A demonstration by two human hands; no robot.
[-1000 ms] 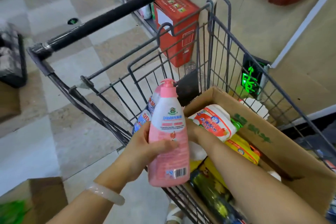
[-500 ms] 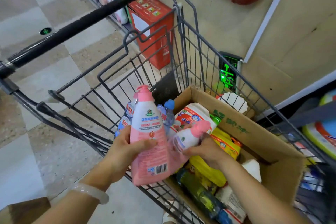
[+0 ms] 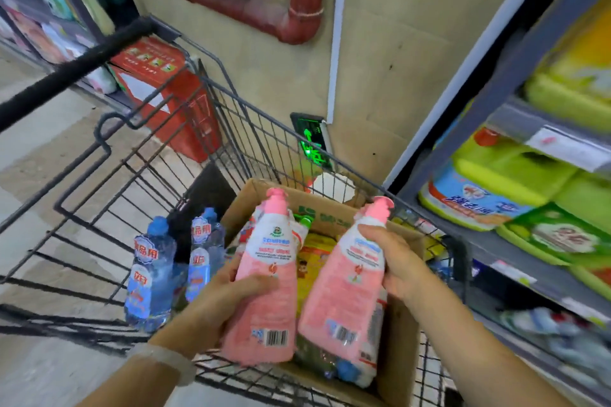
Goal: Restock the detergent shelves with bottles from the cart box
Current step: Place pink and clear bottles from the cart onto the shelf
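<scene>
Holding two pink bottles above the box in the cart.
Left hand grips the left bottle, thumb across its front; right hand has its fingers curled round the right bottle. Both are smooth plastic, flared at the base, with pump tops and barcode labels. Brown cardboard walls hold more packed goods beneath. Two clear blue-capped bottles stand beside it against the wire mesh. Grey shelves at right carry green and yellow jugs.

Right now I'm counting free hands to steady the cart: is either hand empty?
No: the left hand grips one pink bottle and the right hand grips a second pink bottle.
</scene>
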